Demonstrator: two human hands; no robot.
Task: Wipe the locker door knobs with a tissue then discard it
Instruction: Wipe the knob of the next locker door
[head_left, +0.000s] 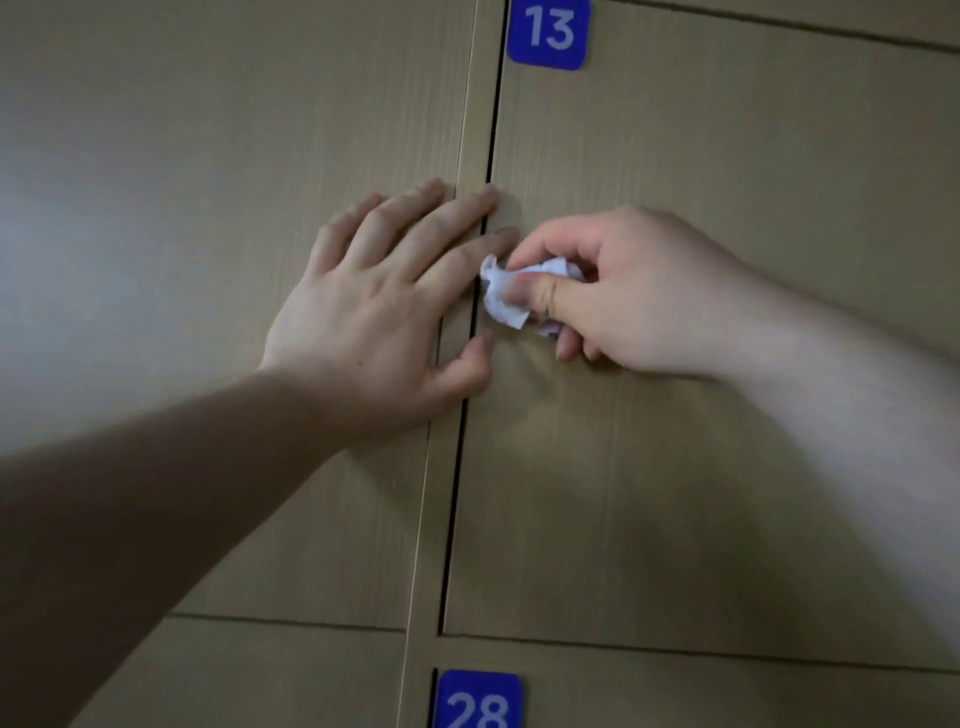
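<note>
At the left edge of the locker door (727, 467) under the upper blue plate (548, 32), which reads "13", the right hand (634, 296) pinches a crumpled white tissue (501, 299) against the wood. The left hand (374, 312) lies flat, fingers straight, across the dark gap just beside it. The lower blue plate (478, 701) reads "28".
</note>
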